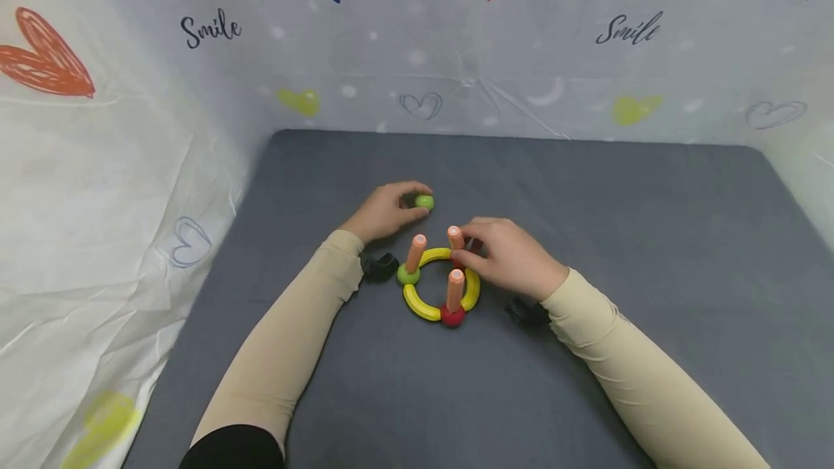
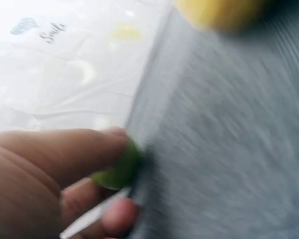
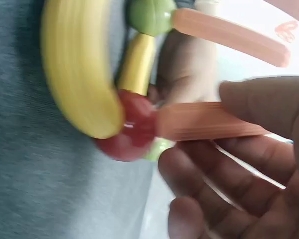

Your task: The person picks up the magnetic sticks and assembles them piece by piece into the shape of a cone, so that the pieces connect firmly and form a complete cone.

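Note:
My left hand (image 1: 384, 214) pinches a loose green ball (image 1: 425, 202) between thumb and fingers, beyond a small ring-shaped build. The left wrist view shows this green ball (image 2: 120, 169) blurred and partly covered by the fingers. With thumb and fingers my right hand (image 1: 511, 255) holds an upright orange stick (image 3: 199, 121) rising from a red ball (image 3: 132, 127) at the ring's far right. Curved yellow pieces (image 1: 420, 305) link the balls. A second orange stick (image 1: 415, 253) stands on a green ball (image 1: 408, 276), a third stick (image 1: 455, 292) on the front red ball (image 1: 452, 317).
A grey cloth-covered table (image 1: 391, 396) lies under everything. White printed sheeting (image 1: 417, 42) hangs behind its far edge and along the sides. Dark wrist-worn devices (image 1: 380, 268) sit close to the ring on both sides.

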### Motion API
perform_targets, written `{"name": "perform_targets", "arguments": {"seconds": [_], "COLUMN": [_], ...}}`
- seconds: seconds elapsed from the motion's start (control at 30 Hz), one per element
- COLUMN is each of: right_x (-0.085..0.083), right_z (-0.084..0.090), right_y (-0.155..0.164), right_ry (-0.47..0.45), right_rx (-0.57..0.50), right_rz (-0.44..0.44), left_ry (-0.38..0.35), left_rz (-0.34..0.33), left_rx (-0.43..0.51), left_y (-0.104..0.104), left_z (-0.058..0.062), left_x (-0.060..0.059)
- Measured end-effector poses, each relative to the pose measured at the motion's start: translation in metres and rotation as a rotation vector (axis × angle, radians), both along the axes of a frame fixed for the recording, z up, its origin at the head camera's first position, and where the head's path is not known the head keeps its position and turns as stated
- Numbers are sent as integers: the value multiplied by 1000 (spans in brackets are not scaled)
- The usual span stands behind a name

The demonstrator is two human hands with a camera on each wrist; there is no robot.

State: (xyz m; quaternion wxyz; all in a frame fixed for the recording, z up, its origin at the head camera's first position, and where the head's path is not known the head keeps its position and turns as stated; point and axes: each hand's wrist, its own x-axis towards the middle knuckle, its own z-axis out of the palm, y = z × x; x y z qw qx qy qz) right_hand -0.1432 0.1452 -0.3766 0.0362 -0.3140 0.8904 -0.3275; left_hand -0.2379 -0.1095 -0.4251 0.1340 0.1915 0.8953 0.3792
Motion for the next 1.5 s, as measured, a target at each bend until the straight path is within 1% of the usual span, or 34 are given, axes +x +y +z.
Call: {"name": "perform_targets", "arguments": {"seconds": [0.07,0.17,0.23,0.4,0.47,0.57,0.63,0.7,0.8,0.9,0.97,1.03,1.17,1.27,1.37,1.5], "right_x": [0,-1,-1,-1,-1,-2,-1,-1,-1,-1,0,0,0,0,0,2], "right_z": [-3,-8,-9,-12,-12,-13,-13,-13,-14,-14,-15,-15,-16,-16,-16,-16], "right_y": [0,-1,-2,-1,0,0,0,1,1,1,2,2,0,-1,0,3], "right_ry": [3,-4,-12,-22,-25,-30,-36,-37,-36,-37,-40,-43,-46,-44,-35,-7], "right_rx": [-19,-47,-57,-57,-62,-71,-78,-84,-91,-95,-96,-100,-105,-106,-104,-83], "right_rz": [8,23,27,23,29,37,36,30,26,29,27,23,25,26,22,21], "left_ry": [-29,-54,-52,-15,-12,-19,-15,-3,16,-5,-34,-47,-23,-14,-25,-10], "left_rz": [-26,-75,-111,-196,-235,-306,-342,-361,-366,-368,-361,-344,-299,-285,-297,-350], "left_rx": [20,72,116,227,256,264,245,221,174,106,48,-23,-160,-240,-284,-287], "left_y": [0,-1,0,3,5,9,12,15,16,15,13,10,1,-4,-2,8], "left_z": [6,21,36,71,81,91,95,97,99,102,104,107,115,119,119,115], "left_x": [3,11,18,36,43,53,57,60,63,64,65,66,69,71,72,71]}}
